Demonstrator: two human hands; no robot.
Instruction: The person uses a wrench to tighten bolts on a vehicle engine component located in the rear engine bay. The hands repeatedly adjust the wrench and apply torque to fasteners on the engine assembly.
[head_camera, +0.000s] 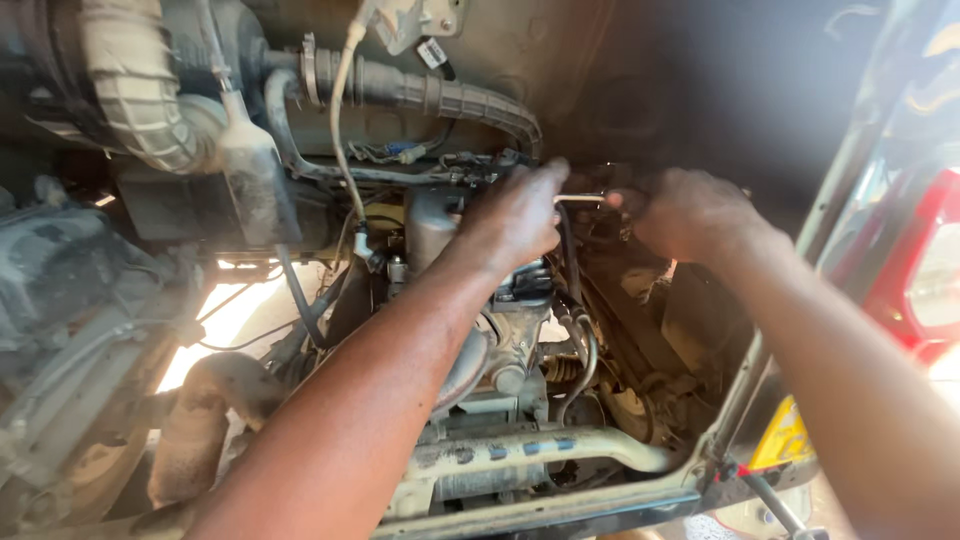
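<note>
My left hand reaches deep into a dusty engine bay and its fingers close on the end of a thin silver metal tool, which runs level between both hands. My right hand grips the tool's other end, near a dark recess at the back of the bay. Below the hands sits the engine block with black hoses. What the tool's tip sits on is hidden by my right hand.
A ribbed grey air duct curves at top left, and a corrugated black hose runs across the top. A white cable hangs down. A dusty pipe crosses the bottom. A red tail lamp is at right.
</note>
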